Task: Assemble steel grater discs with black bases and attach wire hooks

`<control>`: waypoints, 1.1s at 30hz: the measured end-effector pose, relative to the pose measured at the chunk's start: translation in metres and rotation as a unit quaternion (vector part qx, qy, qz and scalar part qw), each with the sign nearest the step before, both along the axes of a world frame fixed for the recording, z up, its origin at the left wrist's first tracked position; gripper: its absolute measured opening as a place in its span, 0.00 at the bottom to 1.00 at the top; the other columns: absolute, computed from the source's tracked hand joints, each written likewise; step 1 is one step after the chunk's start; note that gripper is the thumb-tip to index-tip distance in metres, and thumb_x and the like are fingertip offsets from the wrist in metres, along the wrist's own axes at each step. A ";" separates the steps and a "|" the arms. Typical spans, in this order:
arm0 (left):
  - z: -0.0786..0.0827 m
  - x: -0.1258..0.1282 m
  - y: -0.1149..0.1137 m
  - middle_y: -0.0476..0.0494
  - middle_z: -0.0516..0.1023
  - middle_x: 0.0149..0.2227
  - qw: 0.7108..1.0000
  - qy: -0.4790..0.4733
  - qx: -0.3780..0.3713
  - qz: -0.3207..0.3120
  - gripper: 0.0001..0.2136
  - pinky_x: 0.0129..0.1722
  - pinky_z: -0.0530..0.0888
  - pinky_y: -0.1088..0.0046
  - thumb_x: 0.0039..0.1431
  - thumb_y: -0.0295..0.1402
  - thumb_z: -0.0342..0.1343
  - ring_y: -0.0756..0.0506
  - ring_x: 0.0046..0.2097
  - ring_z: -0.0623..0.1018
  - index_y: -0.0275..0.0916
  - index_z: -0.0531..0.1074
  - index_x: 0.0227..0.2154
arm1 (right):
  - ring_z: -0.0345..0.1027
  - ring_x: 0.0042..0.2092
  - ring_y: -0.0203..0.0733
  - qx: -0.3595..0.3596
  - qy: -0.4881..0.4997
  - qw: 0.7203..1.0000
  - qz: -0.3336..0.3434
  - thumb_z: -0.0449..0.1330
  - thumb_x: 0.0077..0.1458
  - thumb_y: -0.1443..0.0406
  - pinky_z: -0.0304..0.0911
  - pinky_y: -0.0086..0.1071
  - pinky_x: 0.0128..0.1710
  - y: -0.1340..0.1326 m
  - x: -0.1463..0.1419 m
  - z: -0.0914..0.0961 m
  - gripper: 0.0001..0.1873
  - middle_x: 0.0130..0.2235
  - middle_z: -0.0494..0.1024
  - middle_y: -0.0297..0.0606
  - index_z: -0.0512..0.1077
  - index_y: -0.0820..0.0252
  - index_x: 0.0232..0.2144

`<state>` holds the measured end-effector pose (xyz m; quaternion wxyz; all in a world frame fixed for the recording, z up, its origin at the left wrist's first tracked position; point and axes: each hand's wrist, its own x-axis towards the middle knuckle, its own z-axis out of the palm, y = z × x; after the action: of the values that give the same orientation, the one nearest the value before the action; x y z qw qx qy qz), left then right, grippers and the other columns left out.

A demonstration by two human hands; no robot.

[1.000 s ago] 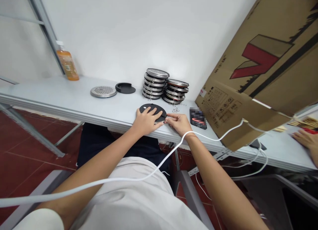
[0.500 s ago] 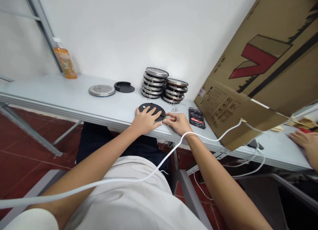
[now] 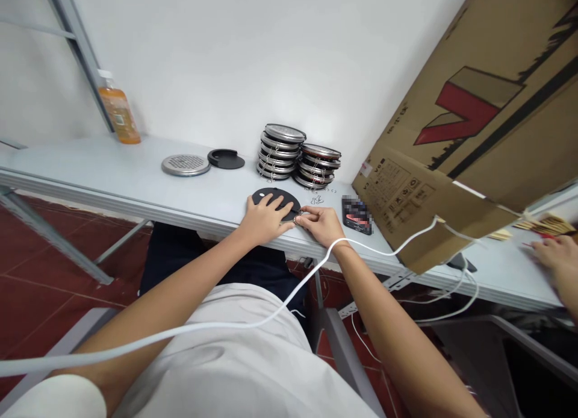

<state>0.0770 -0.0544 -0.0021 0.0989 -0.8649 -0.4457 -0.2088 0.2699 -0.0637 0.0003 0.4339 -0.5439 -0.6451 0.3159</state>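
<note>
A round black disc [image 3: 282,196] with a small white oval mark lies at the table's front edge. My left hand [image 3: 265,219] rests on top of it, fingers spread and the thumb near its right rim. My right hand [image 3: 323,223] is closed in a pinch at that rim, on what looks like a small metal clip [image 3: 297,215]; the fingertips mostly cover it. Several loose wire pieces [image 3: 316,199] lie just beyond my right hand. Behind are two stacks of silver-and-black round discs [image 3: 282,150] [image 3: 317,165], with wire clips showing on their sides.
To the left lie a perforated metal disc [image 3: 185,164] and a black round holder [image 3: 226,158]. An orange bottle [image 3: 119,111] stands by the wall. A phone-like black object [image 3: 357,216] and a big cardboard box [image 3: 433,165] are at right. A white cable [image 3: 253,325] crosses my arms; another person's hand [image 3: 557,258] is far right.
My right hand has shifted very slightly left along the disc's rim, its pinch kept. My left hand and the disc look still. The other person's hand at the far right has moved a little.
</note>
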 end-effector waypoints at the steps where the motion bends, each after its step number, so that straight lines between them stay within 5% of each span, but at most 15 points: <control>1: 0.000 0.000 0.000 0.40 0.63 0.65 1.000 -0.002 0.000 0.000 0.26 0.58 0.57 0.39 0.65 0.51 0.45 0.32 0.65 0.61 0.49 0.63 0.62 | 0.73 0.30 0.43 0.000 0.001 1.000 -0.001 0.68 0.42 0.54 0.71 0.37 0.38 0.000 0.000 0.000 0.31 0.31 0.83 0.41 0.76 0.71 0.44; 19: 0.000 -0.002 0.001 0.41 0.64 0.65 1.000 -0.020 -0.003 -0.013 0.26 0.58 0.57 0.41 0.63 0.51 0.47 0.32 0.65 0.61 0.49 0.64 0.62 | 0.72 0.28 0.42 0.026 0.005 0.999 -0.021 0.70 0.40 0.52 0.68 0.33 0.32 0.002 0.002 -0.005 0.27 0.27 0.81 0.39 0.78 0.67 0.38; 33: -0.002 -0.003 0.002 0.44 0.65 0.64 1.000 -0.025 0.006 -0.008 0.27 0.60 0.57 0.43 0.62 0.52 0.49 0.33 0.65 0.62 0.51 0.65 0.61 | 0.75 0.35 0.43 0.015 0.051 0.998 0.024 0.73 0.38 0.56 0.71 0.36 0.40 0.007 0.016 -0.007 0.30 0.37 0.83 0.44 0.80 0.67 0.43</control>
<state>0.0743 -0.0523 -0.0041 0.0912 -0.8621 -0.4401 -0.2340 0.2854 -0.0571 -0.0069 0.4665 -0.5054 -0.6394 0.3437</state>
